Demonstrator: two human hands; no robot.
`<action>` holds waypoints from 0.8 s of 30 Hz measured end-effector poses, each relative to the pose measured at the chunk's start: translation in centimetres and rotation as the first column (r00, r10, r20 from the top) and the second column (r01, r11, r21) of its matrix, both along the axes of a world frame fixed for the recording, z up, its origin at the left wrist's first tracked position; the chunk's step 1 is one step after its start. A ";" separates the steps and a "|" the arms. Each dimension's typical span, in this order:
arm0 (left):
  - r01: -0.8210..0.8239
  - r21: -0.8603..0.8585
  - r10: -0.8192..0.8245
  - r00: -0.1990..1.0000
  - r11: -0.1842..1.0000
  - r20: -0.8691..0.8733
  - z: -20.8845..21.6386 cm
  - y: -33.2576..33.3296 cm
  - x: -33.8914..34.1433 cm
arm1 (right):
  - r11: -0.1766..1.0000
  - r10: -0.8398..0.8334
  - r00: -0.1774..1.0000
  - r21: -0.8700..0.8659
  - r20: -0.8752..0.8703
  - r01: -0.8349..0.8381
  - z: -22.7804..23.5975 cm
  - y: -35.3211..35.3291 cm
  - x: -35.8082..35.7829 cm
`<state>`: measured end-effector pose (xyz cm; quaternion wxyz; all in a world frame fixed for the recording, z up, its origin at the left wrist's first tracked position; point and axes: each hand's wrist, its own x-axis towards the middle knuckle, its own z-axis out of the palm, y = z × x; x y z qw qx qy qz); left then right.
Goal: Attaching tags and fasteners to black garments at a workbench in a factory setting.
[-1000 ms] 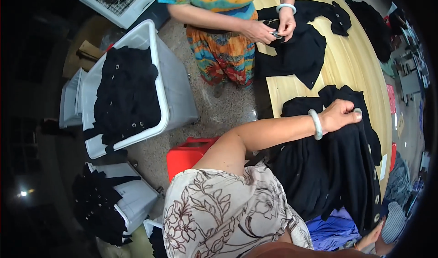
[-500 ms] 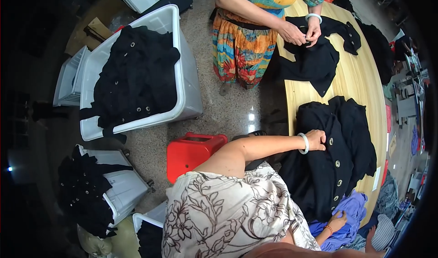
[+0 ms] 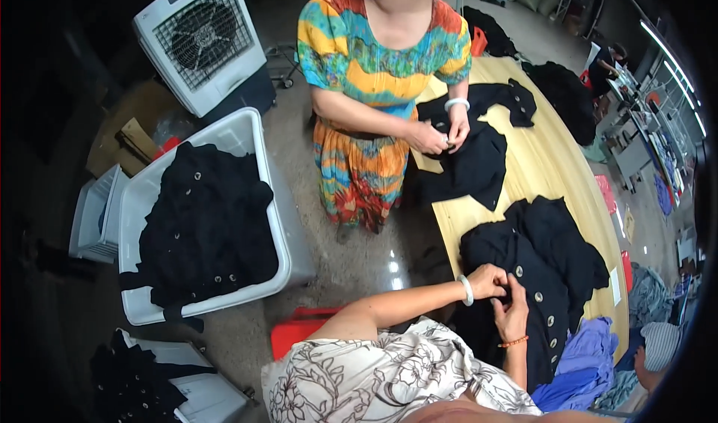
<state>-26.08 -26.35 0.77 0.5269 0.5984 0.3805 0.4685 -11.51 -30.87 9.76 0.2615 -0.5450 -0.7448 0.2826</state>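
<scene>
A black buttoned garment [image 3: 535, 322] lies spread on the pale wooden table in front of me, a row of round buttons running down it. My left hand [image 3: 488, 281], with a pale bangle at the wrist, is closed on the garment's cloth beside the upper buttons. Close against it is my right hand [image 3: 512, 314], wearing an orange bead bracelet. Its fingers are stretched up towards the left hand, with a gap between thumb and forefinger. Whatever lies under the fingertips is hidden. Purple cloth [image 3: 580, 367] lies by the garment's lower end.
Across the table [image 3: 553, 172], a co-worker's hands [image 3: 441, 139] work on another black garment [image 3: 479, 165]. Left stand a white tub [image 3: 280, 251] heaped with black garments, a second bin [image 3: 206, 393], a red stool [image 3: 299, 329] and an air cooler [image 3: 202, 41].
My right hand has left the purple cloth and come up beside my left hand at the garment's buttons. The view has tilted up, showing more of the co-worker and the cooler.
</scene>
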 end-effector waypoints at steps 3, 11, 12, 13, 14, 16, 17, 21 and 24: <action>0.017 0.086 -0.010 0.997 0.996 -0.079 0.1 0.1 -0.7 | 0.994 0.000 0.990 0.112 0.138 -0.016 -1.2 1.8 -0.8; -0.236 0.044 0.239 0.966 0.971 -0.096 -2.1 -0.4 0.7 | 0.956 0.160 0.987 -0.243 -0.030 -0.162 -3.7 5.0 2.7; -0.259 0.064 0.265 0.954 0.964 -0.138 -2.2 -0.7 0.5 | 0.944 0.177 0.984 -0.284 0.018 -0.165 -4.2 5.5 3.0; -0.250 0.077 0.258 0.957 0.965 -0.130 -2.2 -1.1 0.4 | 0.901 0.193 0.980 -0.387 -0.046 -0.195 -4.7 5.9 3.4; -0.266 0.098 0.279 0.946 0.959 -0.165 -2.0 -1.6 0.0 | 0.886 0.212 0.975 -0.410 -0.058 -0.217 -5.4 6.3 3.5; -0.237 0.086 0.250 0.949 0.968 -0.190 -1.4 -2.7 -1.6 | 0.860 0.272 0.956 -0.417 -0.112 -0.294 -6.7 7.1 3.8; -0.249 0.018 0.248 0.949 0.968 -0.195 -0.9 -3.4 -2.6 | 0.859 0.287 0.954 -0.418 -0.083 -0.294 -7.1 7.4 4.1; -0.317 -0.079 0.312 0.948 0.945 -0.068 3.7 -6.6 -7.3 | 0.761 0.330 0.943 -0.578 -0.049 -0.296 -8.8 9.7 4.5; -0.413 0.049 0.404 0.906 0.909 0.124 9.8 -9.1 -9.6 | 0.652 0.399 0.909 -0.658 -0.122 -0.375 -10.1 11.5 4.8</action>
